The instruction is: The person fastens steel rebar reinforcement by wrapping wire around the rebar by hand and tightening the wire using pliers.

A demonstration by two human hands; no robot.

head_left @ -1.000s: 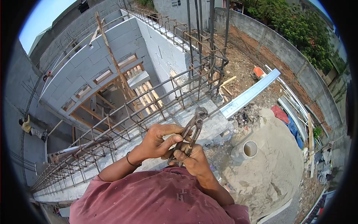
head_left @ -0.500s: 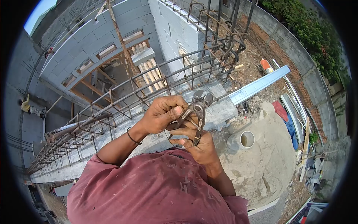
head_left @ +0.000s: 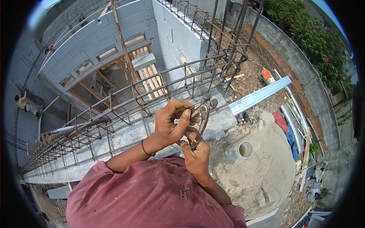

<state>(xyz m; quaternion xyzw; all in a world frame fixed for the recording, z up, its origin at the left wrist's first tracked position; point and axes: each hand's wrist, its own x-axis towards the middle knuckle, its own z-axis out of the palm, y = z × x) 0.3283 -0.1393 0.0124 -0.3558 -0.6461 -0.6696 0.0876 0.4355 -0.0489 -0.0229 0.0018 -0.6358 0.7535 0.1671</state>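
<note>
Dark metal pincers (head_left: 204,117) stand with their jaws up in front of the chest, handles spread apart. My right hand (head_left: 197,157) is wrapped round the lower part of one handle. Beside it, my left hand (head_left: 170,123) is closed with thumb and fingers together at the other handle, whose lower end its fingers hide. A thin wire loop (head_left: 175,146) curves between the two hands. Just beyond the hands runs a long rebar cage (head_left: 129,99) above a grey concrete ledge (head_left: 131,131).
Upright rebars (head_left: 238,28) rise at the cage's far end. Below right are a sand pile (head_left: 258,171), a white bucket (head_left: 245,149) and a light blue metal channel (head_left: 262,95). Block walls (head_left: 129,22) enclose the left area, where another person (head_left: 27,105) is at the far left.
The view has shifted. The pincers were lower and tilted, then rose with their handles spread wider. My left hand has turned, its thumb now pointing up.
</note>
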